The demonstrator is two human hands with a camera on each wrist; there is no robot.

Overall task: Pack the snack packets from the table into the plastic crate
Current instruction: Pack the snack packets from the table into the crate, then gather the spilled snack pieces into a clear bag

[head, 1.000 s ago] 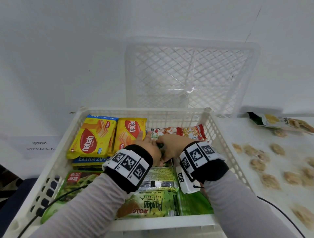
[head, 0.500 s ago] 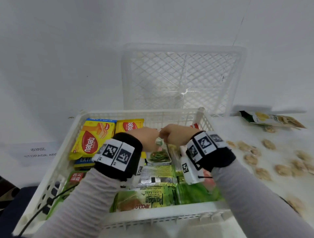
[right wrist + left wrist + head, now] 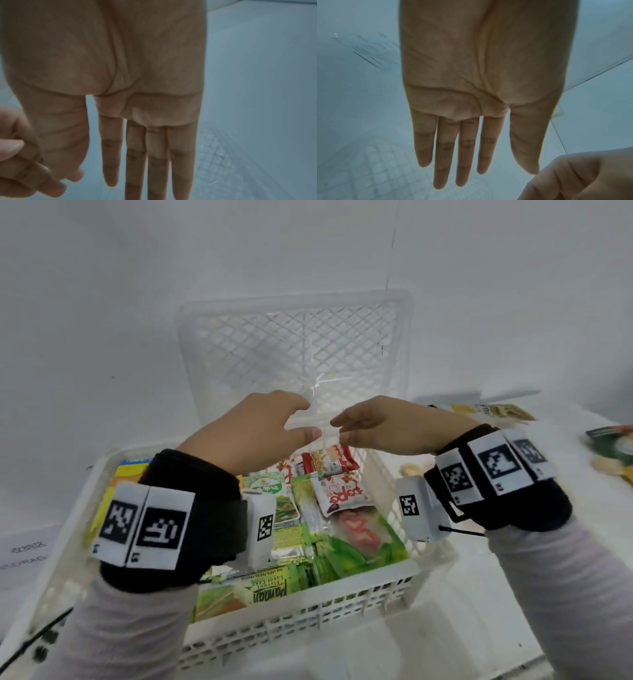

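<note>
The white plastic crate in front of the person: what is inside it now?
The crate holds many snack packets: a green Pandan cake pack, a red-white peanut packet and a yellow packet. The left forearm hides most of the left side; lower layers are covered.

Crate [image 3: 308, 607]: white moulded plastic lattice, matt. Snack packets [image 3: 342, 494]: glossy printed film. Wristbands [image 3: 191, 508]: black cloth, matt. Second crate [image 3: 294, 344] at 12 o'clock: identical plastic.

White table [image 3: 513, 594] under packed crate [image 3: 308, 607]
</note>
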